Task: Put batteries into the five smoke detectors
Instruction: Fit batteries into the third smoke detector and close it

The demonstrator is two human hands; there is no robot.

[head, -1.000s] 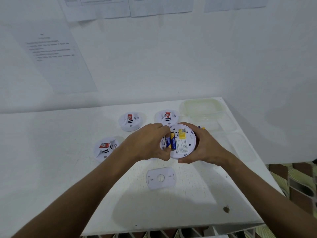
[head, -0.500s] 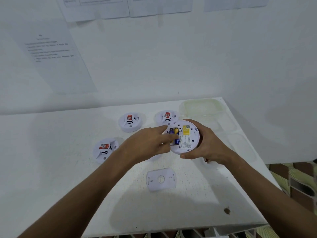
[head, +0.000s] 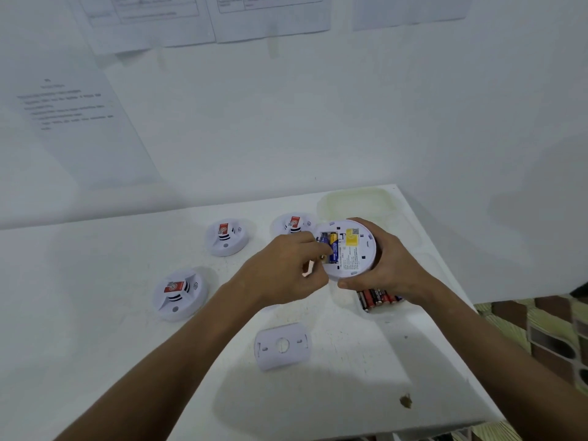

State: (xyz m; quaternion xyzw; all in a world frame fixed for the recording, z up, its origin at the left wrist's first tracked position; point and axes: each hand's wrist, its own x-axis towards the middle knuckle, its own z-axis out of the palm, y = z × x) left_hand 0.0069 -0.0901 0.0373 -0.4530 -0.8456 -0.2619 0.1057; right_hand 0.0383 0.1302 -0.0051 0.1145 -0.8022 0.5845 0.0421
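White walls (head: 318, 116) with taped papers (head: 82, 122) are backing a white table (head: 95, 329). On it, the right hand (head: 386, 265) is grasping an upturned detector (head: 348, 249); left of that, the left hand (head: 283, 268) is pinching a battery (head: 333, 248) into its bay. Three detectors (head: 178, 294) are lying farther left, a backplate (head: 283, 345) below, spare batteries (head: 377, 299) below-right.

A white round detector (head: 351, 249) is held back-up above the table (head: 95, 313), two blue batteries (head: 329, 246) seated in its open bay beside a yellow label. Three more detectors (head: 226, 237) (head: 294, 225) (head: 178, 294) lie face-up left of it, its backplate (head: 282, 345) flat in front, red spare batteries (head: 378, 299) just below it.
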